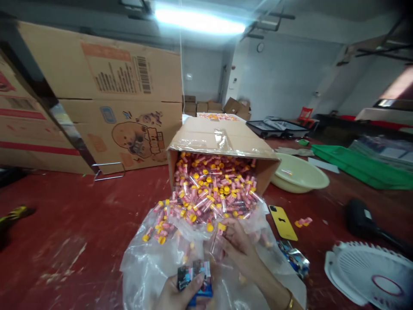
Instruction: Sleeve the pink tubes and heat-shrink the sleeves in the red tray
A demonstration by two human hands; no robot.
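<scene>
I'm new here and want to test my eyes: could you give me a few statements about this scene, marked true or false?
1. The left hand holds a blue packet. True.
2. The phone lies inside the bowl. False: the yellow phone lies on the red surface.
3. Yellow-capped tubes spill from the cardboard box onto clear plastic. True.
4. The right hand is at a tube. True.
5. The bracelet is on the left wrist. False: the gold bracelet is on the right.
</scene>
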